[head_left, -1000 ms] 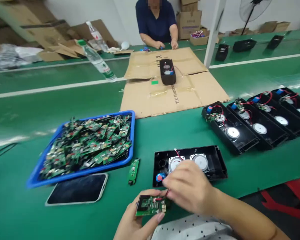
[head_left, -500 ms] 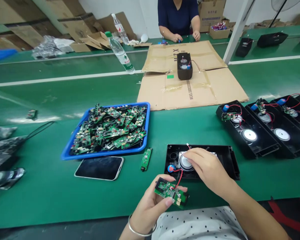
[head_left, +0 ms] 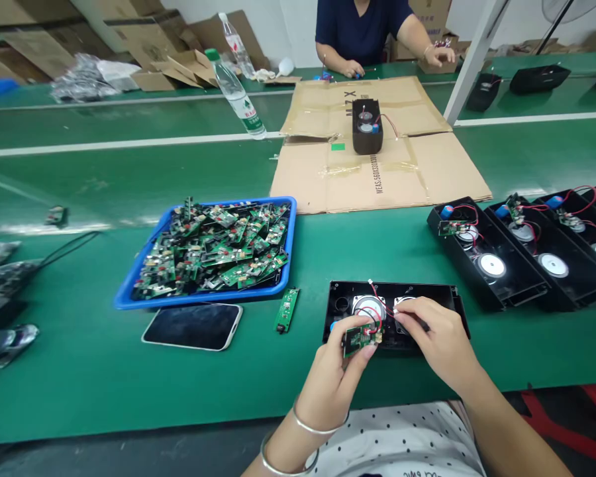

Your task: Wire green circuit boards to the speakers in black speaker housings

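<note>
In my left hand (head_left: 335, 371), a green circuit board (head_left: 358, 340) is pinched between thumb and fingers over the left part of an open black speaker housing (head_left: 340, 292). Red and black wires run from the board. Inside the housing sit a round speaker (head_left: 370, 306) and a second speaker, partly covered by my right hand (head_left: 437, 338). The fingertips of my right hand are closed on a thin wire (head_left: 388, 309) near the second speaker; its end is hard to make out. A small white connector (head_left: 371, 283) sticks up at the housing's far edge. A blue cylinder shows only partly behind my left hand.
Left of the housing are a loose circuit board (head_left: 287, 310), a phone (head_left: 193, 326) and a blue tray (head_left: 291, 248) heaped with boards. Several wired housings (head_left: 491, 285) stand at right. Beyond the flattened cardboard (head_left: 322, 189), a co-worker (head_left: 360, 33) sits with one arm stretched sideways.
My left hand has carried the board up and right, over the housing. My right hand has shifted from the left speaker to a wire farther right. The co-worker's one arm has reached toward a box.
</note>
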Available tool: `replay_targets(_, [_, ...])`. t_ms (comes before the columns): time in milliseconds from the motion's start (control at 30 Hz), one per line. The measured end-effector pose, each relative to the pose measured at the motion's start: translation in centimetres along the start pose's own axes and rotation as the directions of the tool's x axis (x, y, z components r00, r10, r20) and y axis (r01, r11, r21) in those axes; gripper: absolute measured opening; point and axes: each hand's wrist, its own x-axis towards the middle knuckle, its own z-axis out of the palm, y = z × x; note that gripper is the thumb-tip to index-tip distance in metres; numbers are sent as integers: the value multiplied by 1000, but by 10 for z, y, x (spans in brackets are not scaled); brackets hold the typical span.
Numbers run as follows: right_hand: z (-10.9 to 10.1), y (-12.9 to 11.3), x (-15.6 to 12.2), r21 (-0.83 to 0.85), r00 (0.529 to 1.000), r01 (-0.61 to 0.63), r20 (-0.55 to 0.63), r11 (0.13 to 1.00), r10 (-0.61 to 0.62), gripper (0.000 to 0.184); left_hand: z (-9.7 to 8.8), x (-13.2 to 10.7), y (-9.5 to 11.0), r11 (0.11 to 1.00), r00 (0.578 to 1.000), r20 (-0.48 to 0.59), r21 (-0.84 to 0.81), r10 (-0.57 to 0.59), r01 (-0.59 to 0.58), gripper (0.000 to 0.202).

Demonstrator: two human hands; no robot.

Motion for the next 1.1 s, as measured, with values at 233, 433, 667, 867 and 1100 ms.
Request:
replay_targets(233, [4, 0, -1, -25, 992, 93, 83, 995, -91, 14, 1, 5, -6, 982, 995, -18, 163, 97, -93, 26])
replay_targets(433, [7, 1, -3, -108, 990, 125, 81, 986, -117, 21, 0, 9, -8, 936, 979, -29, 298, 204, -186, 28])
replay_targets(667, [11, -7, 0, -153, 966, 207, 189, 966, -177, 24, 0, 11, -5, 909, 973, 13, 355, 230, -219, 28])
replay_targets(867, [17, -6, 1, -235, 960, 232, 211, 944, -183, 28, 2, 13, 2, 915, 982, -4, 363, 191, -176, 27])
replay_targets(1100, [15, -9, 6, -457, 924, 363, 289, 812, -251, 19, 1, 16, 3, 937, 990, -95, 344, 102, -64, 24])
